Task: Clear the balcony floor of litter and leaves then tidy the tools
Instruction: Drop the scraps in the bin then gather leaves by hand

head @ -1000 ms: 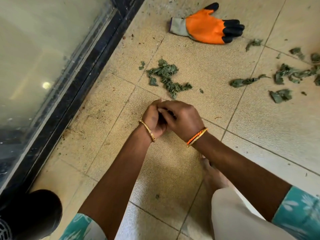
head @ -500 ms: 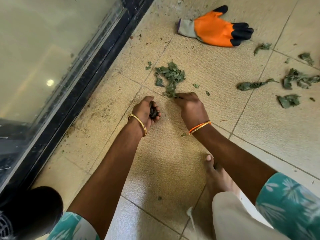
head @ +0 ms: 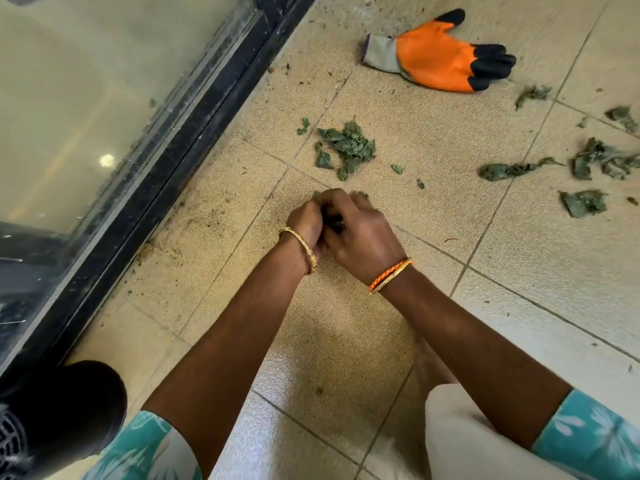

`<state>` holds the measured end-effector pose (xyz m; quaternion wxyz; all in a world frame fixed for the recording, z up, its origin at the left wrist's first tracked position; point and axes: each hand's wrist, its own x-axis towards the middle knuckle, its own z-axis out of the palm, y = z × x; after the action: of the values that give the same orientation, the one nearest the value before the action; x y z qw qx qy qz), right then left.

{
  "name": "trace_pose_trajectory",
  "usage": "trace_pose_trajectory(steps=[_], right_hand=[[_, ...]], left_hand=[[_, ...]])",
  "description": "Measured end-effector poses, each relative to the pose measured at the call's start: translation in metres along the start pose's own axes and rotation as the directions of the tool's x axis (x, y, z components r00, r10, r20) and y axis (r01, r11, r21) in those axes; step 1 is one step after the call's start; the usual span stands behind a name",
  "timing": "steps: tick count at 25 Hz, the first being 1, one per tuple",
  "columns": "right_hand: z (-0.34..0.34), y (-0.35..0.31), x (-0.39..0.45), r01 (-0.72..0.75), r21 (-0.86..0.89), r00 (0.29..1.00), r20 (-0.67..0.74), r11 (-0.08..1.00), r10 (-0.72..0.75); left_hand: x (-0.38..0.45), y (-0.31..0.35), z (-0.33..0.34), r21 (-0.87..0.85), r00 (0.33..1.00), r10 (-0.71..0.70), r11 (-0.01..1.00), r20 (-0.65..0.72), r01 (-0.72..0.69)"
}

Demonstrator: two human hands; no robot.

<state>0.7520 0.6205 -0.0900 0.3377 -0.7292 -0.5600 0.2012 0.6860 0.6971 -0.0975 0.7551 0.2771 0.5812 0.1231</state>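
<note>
Leaf scraps (head: 333, 221) pinched between both hands, low over the tiled floor (head: 346, 341).

Left hand (head: 304, 225) cupped around the scraps; right hand (head: 360, 233) closed over them, pressed against the left. Just beyond: small leaf pile (head: 348, 147). Well apart to the right: more scattered leaves (head: 585, 168). Farther off: orange glove (head: 440, 60), lying flat. Along the left: dark door track (head: 180, 161).

A home balcony: beige floor tiles (head: 433, 161) beside a sliding glass door (head: 104, 98).
</note>
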Motion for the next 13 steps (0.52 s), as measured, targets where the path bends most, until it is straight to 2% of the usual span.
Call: trace_pose_trajectory(steps=[2, 4, 5, 7, 9, 11, 13], right_hand=[[-0.01, 0.005, 0.009, -0.002, -0.01, 0.997, -0.081, 1.0, 0.002], [-0.02, 0.023, 0.035, -0.103, -0.072, 0.992, -0.08, 0.992, 0.098], [-0.024, 0.035, 0.053, -0.141, -0.15, 0.99, -0.01, 0.979, 0.141], [-0.025, 0.053, 0.082, -0.124, -0.3, 0.967, 0.177, 0.946, 0.183], [-0.016, 0.064, 0.098, -0.04, -0.366, 0.961, 0.241, 0.93, 0.136], [-0.008, 0.071, 0.102, 0.014, -0.353, 0.993, 0.113, 0.936, 0.027], [-0.006, 0.074, 0.1, -0.029, -0.246, 0.997, -0.073, 0.969, 0.011]], left_hand=[[0.004, 0.005, -0.008, -0.02, 0.996, 0.01, 1.0, -0.088, -0.012], [0.005, 0.011, -0.018, 0.004, 0.993, 0.024, 1.0, -0.112, -0.024], [0.003, 0.014, -0.02, 0.02, 0.995, 0.024, 1.0, -0.094, -0.022], [0.001, 0.015, -0.024, 0.068, 0.998, 0.032, 0.997, -0.057, -0.029], [0.001, 0.017, -0.025, 0.102, 0.996, 0.055, 0.994, -0.065, -0.048], [0.004, 0.019, -0.028, 0.128, 0.991, 0.072, 0.99, -0.112, -0.057], [0.005, 0.021, -0.029, 0.13, 0.989, 0.061, 0.991, -0.135, -0.043]])
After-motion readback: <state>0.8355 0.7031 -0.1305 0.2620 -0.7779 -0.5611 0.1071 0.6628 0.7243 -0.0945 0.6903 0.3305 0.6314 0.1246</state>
